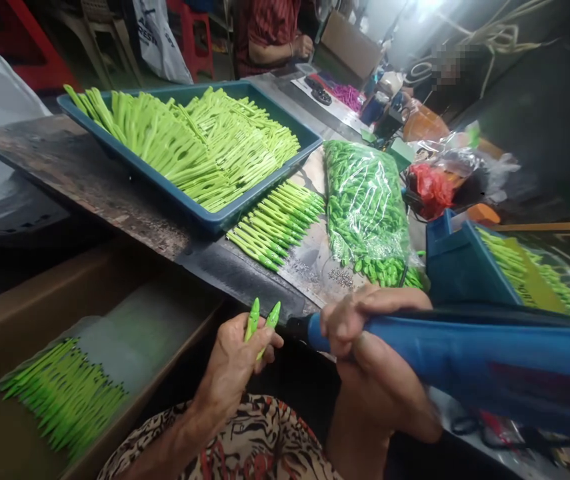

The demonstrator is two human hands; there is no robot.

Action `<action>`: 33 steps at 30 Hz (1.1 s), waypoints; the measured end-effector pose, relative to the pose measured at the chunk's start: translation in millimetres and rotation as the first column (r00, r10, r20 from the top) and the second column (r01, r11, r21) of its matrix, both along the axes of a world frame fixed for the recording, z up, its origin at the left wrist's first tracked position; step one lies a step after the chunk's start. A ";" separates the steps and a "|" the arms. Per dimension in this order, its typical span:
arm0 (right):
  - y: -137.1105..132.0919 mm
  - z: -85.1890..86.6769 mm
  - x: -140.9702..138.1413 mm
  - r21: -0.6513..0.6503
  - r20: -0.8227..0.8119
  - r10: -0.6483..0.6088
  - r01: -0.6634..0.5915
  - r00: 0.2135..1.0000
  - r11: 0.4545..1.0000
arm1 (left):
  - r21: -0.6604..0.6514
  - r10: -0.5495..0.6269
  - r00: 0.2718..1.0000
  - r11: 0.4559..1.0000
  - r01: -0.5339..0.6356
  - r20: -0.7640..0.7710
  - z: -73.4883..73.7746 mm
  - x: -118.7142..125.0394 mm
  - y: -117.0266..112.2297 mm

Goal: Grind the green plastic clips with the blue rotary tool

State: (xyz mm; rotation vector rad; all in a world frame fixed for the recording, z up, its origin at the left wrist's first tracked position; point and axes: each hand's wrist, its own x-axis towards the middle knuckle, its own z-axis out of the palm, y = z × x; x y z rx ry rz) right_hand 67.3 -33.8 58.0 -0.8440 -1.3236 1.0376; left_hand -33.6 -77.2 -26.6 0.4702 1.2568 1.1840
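My left hand is closed on two pointed green plastic pieces, whose tips stick up between thumb and fingers. Their lower ends are hidden in the hand. Wrapped in my right hand is a blue electric screwdriver, lying nearly level, its black nose close to the pieces. I cannot tell whether the nose touches them. On the table beyond lies a row of slim green pieces with darker pointed ends. A small heap of tiny metal parts lies to its right.
A blue tray full of light green strips stands at the back left. Right of the row sits a clear bag of green parts. A blue bin is at the right, an open box at lower left. Another person sits across.
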 end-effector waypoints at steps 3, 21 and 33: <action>-0.1 1.3 6.4 0.103 -0.083 0.036 -0.028 0.996 0.994 | 0.002 -0.004 0.998 1.000 0.004 -0.068 5.7 0.1 -1.6; -0.2 -5.2 12.9 0.103 -0.141 -0.053 0.068 0.989 0.992 | 0.092 0.031 0.971 0.996 -0.009 -0.238 1.7 6.6 0.1; 1.8 -7.3 13.9 0.090 -0.097 -0.081 0.089 0.992 0.992 | 0.101 0.042 0.926 0.995 -0.004 -0.375 2.2 8.6 4.5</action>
